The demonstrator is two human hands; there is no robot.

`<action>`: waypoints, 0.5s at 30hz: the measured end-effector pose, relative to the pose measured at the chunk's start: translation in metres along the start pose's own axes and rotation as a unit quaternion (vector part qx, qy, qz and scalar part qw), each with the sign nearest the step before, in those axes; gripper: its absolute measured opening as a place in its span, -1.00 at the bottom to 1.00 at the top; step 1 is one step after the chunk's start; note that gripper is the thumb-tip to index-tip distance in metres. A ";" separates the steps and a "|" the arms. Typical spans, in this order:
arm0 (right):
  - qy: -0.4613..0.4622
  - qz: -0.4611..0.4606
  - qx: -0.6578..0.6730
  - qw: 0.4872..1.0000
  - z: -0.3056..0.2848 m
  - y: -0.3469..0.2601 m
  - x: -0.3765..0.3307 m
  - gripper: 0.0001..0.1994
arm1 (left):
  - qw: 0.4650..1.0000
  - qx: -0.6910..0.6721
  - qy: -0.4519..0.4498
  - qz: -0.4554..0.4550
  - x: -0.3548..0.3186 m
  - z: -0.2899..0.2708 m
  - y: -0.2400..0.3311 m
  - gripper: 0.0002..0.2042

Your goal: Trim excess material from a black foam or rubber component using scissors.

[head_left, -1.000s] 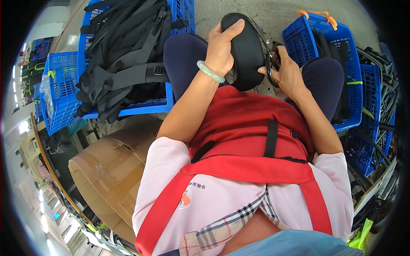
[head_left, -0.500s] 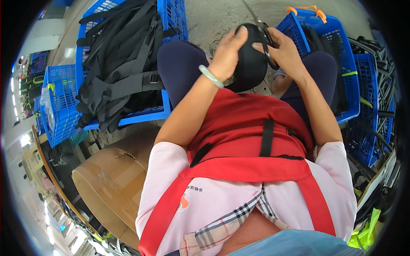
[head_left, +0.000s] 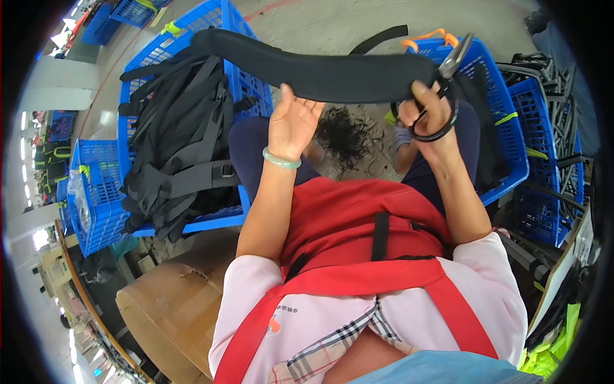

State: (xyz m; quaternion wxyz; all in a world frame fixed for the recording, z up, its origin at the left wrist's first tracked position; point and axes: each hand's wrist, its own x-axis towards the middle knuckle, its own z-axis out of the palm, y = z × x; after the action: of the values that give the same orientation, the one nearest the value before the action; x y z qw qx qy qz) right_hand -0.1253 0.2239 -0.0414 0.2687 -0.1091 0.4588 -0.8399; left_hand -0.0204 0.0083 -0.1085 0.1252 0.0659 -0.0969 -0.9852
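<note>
A long black padded strap (head_left: 332, 77), gently curved, is stretched out in front of me between both hands. My left hand (head_left: 293, 125), a pale bangle on its wrist, holds the strap's lower edge with the thumb against it; part of the fingers is hidden behind the pad. In my right hand (head_left: 430, 118) are scissors (head_left: 453, 59) with black handles, their blades pointing up and away to the right. The thumb of that hand also presses on the strap's right end. A narrow black webbing piece (head_left: 378, 38) sticks up behind the pad.
To the left, a blue crate (head_left: 214, 227) is heaped with black straps (head_left: 173, 134). Another blue crate (head_left: 505, 173) with an orange tie (head_left: 441, 37) stands by my right knee. Black scraps (head_left: 348, 137) litter the floor between my feet. A cardboard box (head_left: 160, 301) sits at lower left.
The black pad, bunched between my hands before, is now spread out lengthwise. My left hand has moved left and down, my right hand slightly down and right with the scissors.
</note>
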 end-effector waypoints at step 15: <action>-0.036 0.093 -0.229 0.968 -0.034 0.043 0.011 -0.86 | 0.977 0.182 0.027 0.112 -0.002 0.001 0.019 -0.70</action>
State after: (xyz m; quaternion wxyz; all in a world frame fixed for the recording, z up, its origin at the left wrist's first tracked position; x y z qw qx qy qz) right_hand -0.1341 0.2236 -0.0968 0.3297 -0.1551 0.6367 -0.6796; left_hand -0.0141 -0.0091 -0.1030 0.2236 0.1025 -0.2777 -0.9286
